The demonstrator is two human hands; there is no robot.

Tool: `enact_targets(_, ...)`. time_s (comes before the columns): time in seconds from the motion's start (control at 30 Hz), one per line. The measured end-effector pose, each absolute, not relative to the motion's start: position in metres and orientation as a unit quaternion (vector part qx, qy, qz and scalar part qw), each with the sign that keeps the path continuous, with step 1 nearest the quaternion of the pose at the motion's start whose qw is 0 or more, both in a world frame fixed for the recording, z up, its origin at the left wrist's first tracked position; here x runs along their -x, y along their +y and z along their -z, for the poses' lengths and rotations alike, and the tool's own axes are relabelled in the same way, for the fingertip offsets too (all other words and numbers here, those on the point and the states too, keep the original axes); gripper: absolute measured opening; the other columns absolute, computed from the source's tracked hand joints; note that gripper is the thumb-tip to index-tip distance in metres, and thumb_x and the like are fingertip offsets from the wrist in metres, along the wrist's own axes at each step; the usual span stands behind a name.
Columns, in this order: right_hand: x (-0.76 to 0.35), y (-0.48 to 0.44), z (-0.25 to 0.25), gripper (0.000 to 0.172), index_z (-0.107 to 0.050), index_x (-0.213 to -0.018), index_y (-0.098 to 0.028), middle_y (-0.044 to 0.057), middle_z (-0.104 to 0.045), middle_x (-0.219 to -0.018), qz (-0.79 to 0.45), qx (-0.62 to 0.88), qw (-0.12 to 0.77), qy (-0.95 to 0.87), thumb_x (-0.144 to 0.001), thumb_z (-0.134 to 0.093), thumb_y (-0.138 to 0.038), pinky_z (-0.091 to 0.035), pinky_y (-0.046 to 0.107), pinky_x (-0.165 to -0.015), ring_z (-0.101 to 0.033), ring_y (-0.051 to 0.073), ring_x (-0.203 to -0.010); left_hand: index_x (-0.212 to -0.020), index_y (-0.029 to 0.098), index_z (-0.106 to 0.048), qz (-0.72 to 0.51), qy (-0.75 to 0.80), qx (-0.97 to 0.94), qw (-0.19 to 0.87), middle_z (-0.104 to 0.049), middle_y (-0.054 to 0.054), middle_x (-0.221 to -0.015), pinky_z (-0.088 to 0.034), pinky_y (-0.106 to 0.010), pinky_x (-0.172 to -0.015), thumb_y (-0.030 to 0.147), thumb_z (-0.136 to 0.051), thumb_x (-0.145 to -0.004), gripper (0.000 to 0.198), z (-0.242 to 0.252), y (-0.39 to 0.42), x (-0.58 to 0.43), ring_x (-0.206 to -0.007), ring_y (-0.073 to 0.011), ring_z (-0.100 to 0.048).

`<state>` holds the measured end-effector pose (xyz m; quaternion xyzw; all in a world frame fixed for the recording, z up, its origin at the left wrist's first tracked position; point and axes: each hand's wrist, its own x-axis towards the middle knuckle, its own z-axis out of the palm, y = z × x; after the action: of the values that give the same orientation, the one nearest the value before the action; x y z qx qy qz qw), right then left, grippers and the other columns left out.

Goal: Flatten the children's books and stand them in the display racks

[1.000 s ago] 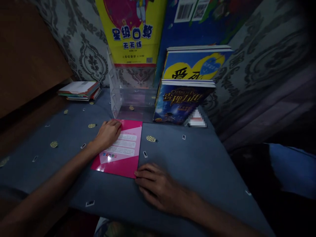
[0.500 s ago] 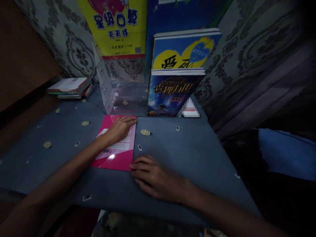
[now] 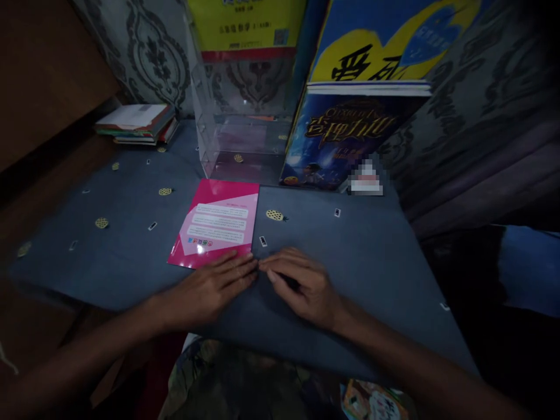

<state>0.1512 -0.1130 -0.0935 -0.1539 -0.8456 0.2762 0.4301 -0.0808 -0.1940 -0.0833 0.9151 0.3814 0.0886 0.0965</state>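
Observation:
A glossy pink book lies on the table, with white text panels on its cover. My left hand rests flat along the book's near edge, its fingers stretched to the right and their tips over the near right corner. Just beyond those tips is my right hand. Its fingers are loosely bent, with a gap between thumb and palm, and I see nothing held in it. Whether its fingertips touch the book's corner is hard to make out.
Behind the book stands a clear acrylic rack holding a yellow workbook and a dark blue book. Several books lie in a stack at the back left. A blurred white triangular thing sits right of the rack.
My left hand has slid off the middle of the pink cover to its near edge. My right hand stays by the near right corner. The head view has shifted, and the rack looks closer.

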Motion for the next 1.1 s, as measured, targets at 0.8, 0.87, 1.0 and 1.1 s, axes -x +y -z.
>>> enact_targets(0.8,-0.075,-0.123,0.101,0.04,-0.056,-0.142,-0.014,0.012,-0.058,-0.15,-0.173,0.021,0.129,-0.976,-0.105,-0.051,-0.028,-0.036,0.048,-0.124,-0.048,0.022,-0.145,-0.122,0.022,-0.068,-0.264,0.634,-0.727,0.029,-0.07,-0.011,-0.128,-0.055,-0.045,-0.099,0.027,-0.046,-0.103,0.029,0.101,-0.219,0.165,-0.112,-0.024,-0.068)
enact_targets(0.87,-0.09,-0.122,0.102,0.036,-0.059,-0.139,-0.016,0.011,-0.061,-0.147,-0.17,0.039,0.142,-0.974,-0.106,-0.049,-0.026,-0.038,0.049,-0.122,-0.051,0.022,-0.142,-0.117,0.022,-0.068,-0.258,0.635,-0.728,0.027,-0.07,-0.01,-0.127,-0.055,-0.045,-0.098,0.028,-0.045,-0.103,0.028,0.099,-0.216,0.167,-0.111,-0.0242,-0.068)
enact_targets(1.0,-0.114,-0.122,0.102,0.037,-0.058,-0.14,-0.016,0.012,-0.064,-0.143,-0.16,0.081,0.166,-0.97,-0.104,-0.051,-0.025,-0.04,0.057,-0.12,-0.055,0.026,-0.139,-0.107,0.021,-0.067,-0.232,0.655,-0.719,0.029,-0.069,-0.012,-0.126,-0.052,-0.048,-0.101,0.031,-0.045,-0.101,0.025,0.093,-0.202,0.168,-0.118,-0.0273,-0.063)
enact_targets(1.1,-0.122,-0.121,0.102,0.045,-0.053,-0.144,-0.014,0.018,-0.061,-0.145,-0.15,0.134,0.175,-0.964,-0.101,-0.056,-0.027,-0.042,0.061,-0.116,-0.053,0.029,-0.14,-0.108,0.021,-0.065,-0.227,0.659,-0.716,0.038,-0.068,-0.013,-0.126,-0.05,-0.05,-0.103,0.032,-0.045,-0.1,0.024,0.091,-0.191,0.165,-0.122,-0.0294,-0.061)
